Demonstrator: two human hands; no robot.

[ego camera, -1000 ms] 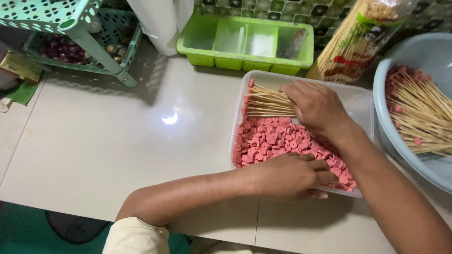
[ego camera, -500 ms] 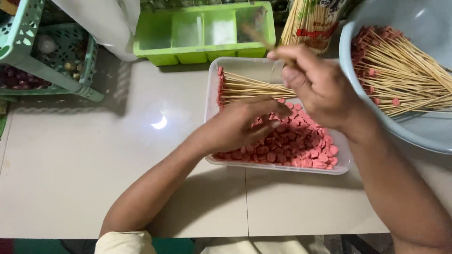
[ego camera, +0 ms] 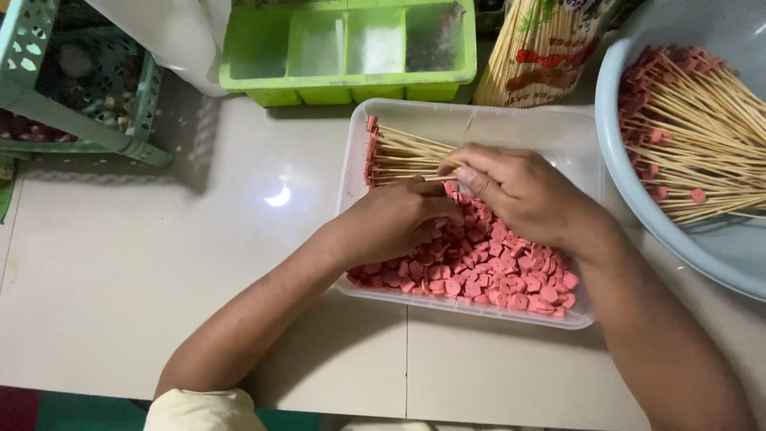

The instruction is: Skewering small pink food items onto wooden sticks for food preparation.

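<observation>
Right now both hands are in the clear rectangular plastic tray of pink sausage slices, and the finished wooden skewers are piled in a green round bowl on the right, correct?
Not quite: the round plastic bowl holding the finished wooden skewers is pale blue, not green, as the head view shows. Both hands, left hand and right hand, are indeed in the clear rectangular plastic tray of pink sausage slices.

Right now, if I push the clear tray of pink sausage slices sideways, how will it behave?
The clear tray looks like thin plastic, so it may flex. The tiled surface is glossy, so it will probably slide easily. The loose sausage slices would likely shift, and the skewers could roll.
</observation>
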